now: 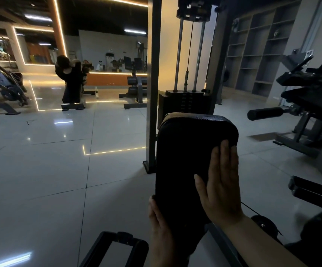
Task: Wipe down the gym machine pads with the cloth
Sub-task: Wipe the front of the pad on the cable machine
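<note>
Two hands are on the one black pad [191,151] that stands upright in the near middle of the view. The right hand [222,185] lies flat against its face, fingers straight and close together, thumb spread to the left, fingertips reaching near the pad's upper right corner. The left hand [162,230] rests along the pad's lower left edge with straight fingers, steadying it, it seems.

The cloth is the trouble — I cannot make it out. The light is dim and the pad is dark, so a dark cloth could lie under the right palm, but no cloth shows beneath either hand.

As for progress, the pad's surface gives no sign of being wiped or not; no streaks or damp patches can be told. Behind it stands the weight stack [184,101] with its guide rods, and far right another machine with a roller pad [264,113] — judging by the task, that padding is likely left to do.
</note>
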A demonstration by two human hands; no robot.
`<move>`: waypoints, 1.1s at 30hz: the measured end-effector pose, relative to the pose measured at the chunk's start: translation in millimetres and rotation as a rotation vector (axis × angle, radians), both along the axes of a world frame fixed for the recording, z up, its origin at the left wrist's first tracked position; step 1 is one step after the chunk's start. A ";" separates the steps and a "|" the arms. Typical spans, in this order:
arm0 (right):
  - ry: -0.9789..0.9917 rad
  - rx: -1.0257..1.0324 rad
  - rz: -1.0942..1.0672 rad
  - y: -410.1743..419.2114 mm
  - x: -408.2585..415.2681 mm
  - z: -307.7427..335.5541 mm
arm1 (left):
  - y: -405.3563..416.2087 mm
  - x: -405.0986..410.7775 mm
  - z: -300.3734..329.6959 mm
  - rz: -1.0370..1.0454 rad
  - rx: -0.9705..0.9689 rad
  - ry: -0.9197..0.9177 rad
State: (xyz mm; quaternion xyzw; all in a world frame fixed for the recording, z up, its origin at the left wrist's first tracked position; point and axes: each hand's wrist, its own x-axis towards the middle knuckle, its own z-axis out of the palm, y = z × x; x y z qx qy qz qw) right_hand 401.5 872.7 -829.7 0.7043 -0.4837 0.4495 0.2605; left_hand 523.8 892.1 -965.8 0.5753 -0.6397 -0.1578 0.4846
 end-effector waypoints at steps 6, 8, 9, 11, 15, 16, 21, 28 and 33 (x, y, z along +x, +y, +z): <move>0.028 0.058 -0.106 7.9 5.6 -1.4 | 17.0 11.5 38.7 0.002 -0.190 0.042; 0.034 0.092 -0.112 12.2 7.9 -3.7 | 13.3 13.5 50.5 -0.005 -0.334 -0.008; 0.036 0.113 -0.109 14.8 9.0 -4.3 | 11.0 14.0 57.2 -0.016 -0.381 -0.004; 0.028 0.163 -0.086 21.2 11.3 -4.5 | 8.8 13.4 77.5 -0.009 -0.441 0.025; -0.051 0.250 0.024 37.6 17.7 9.0 | 7.4 10.9 129.1 -0.015 -0.465 0.089; -0.086 0.261 0.070 41.8 19.6 17.4 | 7.3 11.0 141.5 -0.026 -0.474 0.102; -0.382 0.324 0.248 57.5 27.3 88.8 | 13.9 11.4 210.7 -0.047 -0.463 0.196; -0.536 0.368 0.272 74.2 30.0 228.0 | 27.7 -2.5 346.0 -0.091 -0.457 0.273; -0.625 0.452 0.280 93.3 24.5 339.5 | 39.8 -17.1 459.8 -0.155 -0.461 0.372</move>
